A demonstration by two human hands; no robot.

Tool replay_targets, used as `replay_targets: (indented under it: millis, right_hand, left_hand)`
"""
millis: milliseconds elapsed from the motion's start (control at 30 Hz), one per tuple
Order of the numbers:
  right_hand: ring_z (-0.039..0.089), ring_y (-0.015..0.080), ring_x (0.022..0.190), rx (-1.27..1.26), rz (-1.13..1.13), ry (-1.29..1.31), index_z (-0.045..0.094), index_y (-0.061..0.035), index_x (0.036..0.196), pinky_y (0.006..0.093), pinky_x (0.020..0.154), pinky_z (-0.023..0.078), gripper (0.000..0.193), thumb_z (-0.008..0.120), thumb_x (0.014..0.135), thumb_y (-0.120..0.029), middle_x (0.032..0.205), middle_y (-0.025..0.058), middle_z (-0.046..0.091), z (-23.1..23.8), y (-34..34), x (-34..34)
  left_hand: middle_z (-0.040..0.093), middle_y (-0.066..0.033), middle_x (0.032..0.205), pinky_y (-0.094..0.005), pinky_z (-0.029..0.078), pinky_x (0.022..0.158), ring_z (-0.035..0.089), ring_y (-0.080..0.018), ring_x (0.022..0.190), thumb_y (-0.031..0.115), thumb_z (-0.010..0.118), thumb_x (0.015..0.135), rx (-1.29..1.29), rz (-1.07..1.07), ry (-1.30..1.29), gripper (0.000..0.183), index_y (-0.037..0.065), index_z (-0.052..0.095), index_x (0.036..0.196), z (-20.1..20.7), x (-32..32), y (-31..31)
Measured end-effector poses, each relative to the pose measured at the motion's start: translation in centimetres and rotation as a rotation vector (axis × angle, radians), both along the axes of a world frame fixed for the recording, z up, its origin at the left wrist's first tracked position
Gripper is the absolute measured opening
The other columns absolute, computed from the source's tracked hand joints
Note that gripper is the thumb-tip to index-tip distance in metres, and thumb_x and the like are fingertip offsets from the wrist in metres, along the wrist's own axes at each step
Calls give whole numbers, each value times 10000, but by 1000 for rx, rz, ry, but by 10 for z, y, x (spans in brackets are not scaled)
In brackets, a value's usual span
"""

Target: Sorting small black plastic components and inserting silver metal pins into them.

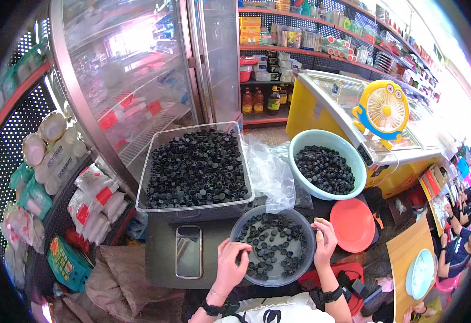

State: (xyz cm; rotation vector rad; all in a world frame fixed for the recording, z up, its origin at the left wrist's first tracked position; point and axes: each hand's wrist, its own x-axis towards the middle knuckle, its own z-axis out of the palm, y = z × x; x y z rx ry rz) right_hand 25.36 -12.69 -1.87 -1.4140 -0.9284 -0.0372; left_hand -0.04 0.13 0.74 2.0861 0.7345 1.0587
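A grey translucent bowl stands in front of me, with small round black plastic caps scattered over its bottom. My left hand is at the bowl's left rim, fingers curled together over the edge; whatever they hold is too small to make out. At the opposite rim is my right hand, its fingers bent and drawn together, and their contents do not show clearly. Behind the bowl, a large clear rectangular bin is heaped with similar black caps. A pale blue basin at the far right holds more small black pieces.
A phone lies on the dark tabletop left of the bowl. Crumpled clear plastic bags sit between bin and basin. Right of the bowl is a red plate-like lid. A yellow-blue fan stands on a freezer. People work at far right.
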Motion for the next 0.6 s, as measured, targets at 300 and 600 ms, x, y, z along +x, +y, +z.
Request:
replay_targets:
  millis: [300,600]
  right_hand:
    - [718,224,989,107,-31,303,671,46,1158,323,884,550,181,555,1020,48,1190,147,679,-6,5,1]
    - [720,245,1027,64,-21,264,690,46,1119,337,914,557,161,584,999,63,1168,162,704,-5,6,1]
  left_hand:
    - [717,-72,971,-499,432,1095,664,-308,1015,27,630,890,-33,81,4,120,69,683,988,-4,4,0]
    - [712,-69,950,-499,426,1093,665,-306,995,23,623,894,0,63,49,111,68,677,980,-5,5,3]
